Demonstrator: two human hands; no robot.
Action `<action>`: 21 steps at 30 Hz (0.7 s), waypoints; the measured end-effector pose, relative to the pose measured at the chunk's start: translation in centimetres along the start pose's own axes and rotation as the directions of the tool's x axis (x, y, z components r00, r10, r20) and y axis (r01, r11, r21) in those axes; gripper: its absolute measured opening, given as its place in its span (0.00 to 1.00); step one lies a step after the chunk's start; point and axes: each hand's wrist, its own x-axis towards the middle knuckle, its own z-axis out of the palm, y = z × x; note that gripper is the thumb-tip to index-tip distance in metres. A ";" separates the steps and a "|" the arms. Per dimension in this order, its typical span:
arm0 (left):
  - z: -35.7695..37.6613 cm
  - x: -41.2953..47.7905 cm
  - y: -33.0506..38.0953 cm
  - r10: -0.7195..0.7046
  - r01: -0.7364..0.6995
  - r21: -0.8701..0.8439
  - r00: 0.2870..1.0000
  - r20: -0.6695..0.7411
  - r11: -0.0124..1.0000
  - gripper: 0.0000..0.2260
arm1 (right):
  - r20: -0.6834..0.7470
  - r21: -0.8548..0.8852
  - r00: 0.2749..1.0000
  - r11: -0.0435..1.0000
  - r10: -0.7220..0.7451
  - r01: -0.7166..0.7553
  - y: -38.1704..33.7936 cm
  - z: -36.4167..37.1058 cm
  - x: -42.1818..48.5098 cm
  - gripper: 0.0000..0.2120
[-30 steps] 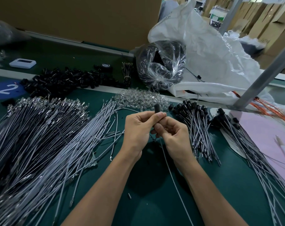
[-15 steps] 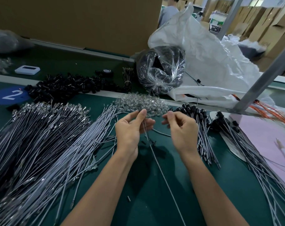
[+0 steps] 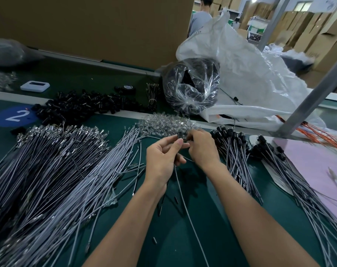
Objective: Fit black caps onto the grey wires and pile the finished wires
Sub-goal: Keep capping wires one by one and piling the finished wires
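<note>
On the green tabletop (image 3: 212,237), crowded by bare wires (image 3: 54,170) toward its left edge and capped wires (image 3: 239,157) right, I see my left hand (image 3: 163,157) pinching a grey wire (image 3: 185,201) while my right hand (image 3: 200,149) pinches a black cap (image 3: 180,135); misaligned, it could slip into the clutter.

Both forearms bare, reaching up from bottom edge of view, converging toward centre; left hand (image 3: 163,158) back toward camera, fingers curled, thumb (image 3: 177,146) pointing up and inward, tip pressed against index finger in pinch; right hand (image 3: 201,149) just beside it, back up, wrist bent slightly, fingers folded down and inward toward left thumb; fingertips of both hands meeting, touching at pinch point; right fingertips mostly hidden behind own knuckles; both hands raised above green work surface, wrists apart, forearms forming narrow V.
</note>
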 end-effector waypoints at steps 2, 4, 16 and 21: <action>0.0 0.1 -0.1 0.003 -0.003 0.006 1.000 0.012 1.000 0.07 | 0.033 -0.026 0.999 0.999 0.032 -0.031 0.4 0.0 0.2 0.09; 0.0 0.1 -0.2 0.014 -0.015 0.030 1.000 0.020 0.999 0.06 | 0.016 -0.022 0.999 0.998 0.052 -0.052 0.9 -0.4 0.1 0.08; 0.2 -0.1 -0.6 0.038 -0.061 0.219 0.994 0.105 0.974 0.06 | -0.071 0.808 0.997 0.585 -0.017 0.068 1.7 -2.8 -4.6 0.11; 0.1 -0.1 -0.6 0.059 -0.087 0.277 0.993 0.106 0.957 0.06 | -0.071 0.766 0.996 0.637 -0.048 0.085 2.2 -3.0 -4.7 0.11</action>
